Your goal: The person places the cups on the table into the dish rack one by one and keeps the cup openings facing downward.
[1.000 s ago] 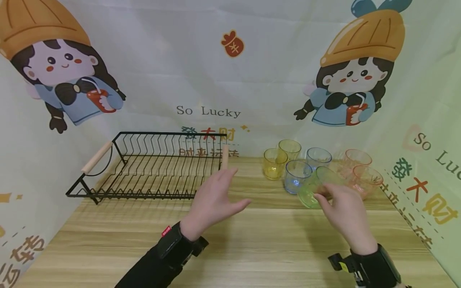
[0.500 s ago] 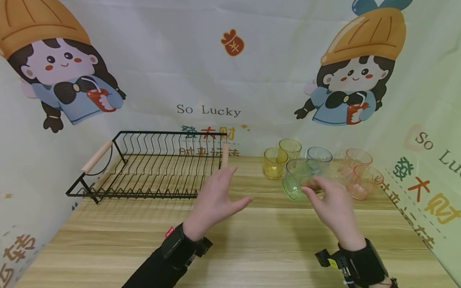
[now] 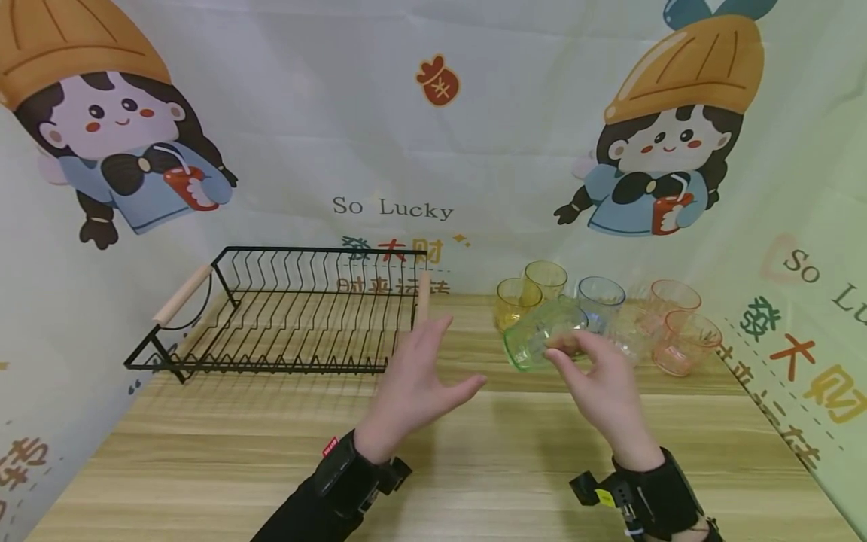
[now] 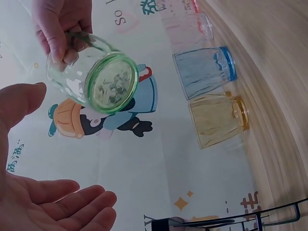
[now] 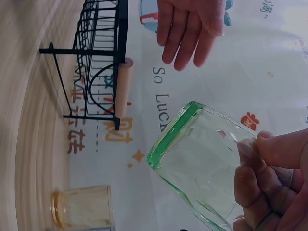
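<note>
My right hand (image 3: 599, 373) pinches a green-tinted drinking glass (image 3: 521, 346) near its rim with thumb and fingers. The glass is tipped on its side, its thick green base pointing left, and it overlaps the blue and yellow glasses behind it in the head view. The right wrist view shows the thumb outside the glass (image 5: 192, 154) and fingers at its mouth. My left hand (image 3: 420, 376) hangs in front of the rack's right end, thumb spread and fingers extended, holding nothing. In the left wrist view the base of the glass (image 4: 113, 84) faces that hand.
A black wire dish rack (image 3: 271, 369) with wooden handles stands on the left of the wooden table (image 3: 474, 482). Yellow glasses (image 3: 547, 272), a blue glass (image 3: 601, 290) and pink glasses (image 3: 685, 350) stand at the back right, before a printed cloth (image 3: 508, 150).
My right hand has lifted the green glass from among the others and carried it left, tipping its base leftward. The left hand has shifted slightly right.
</note>
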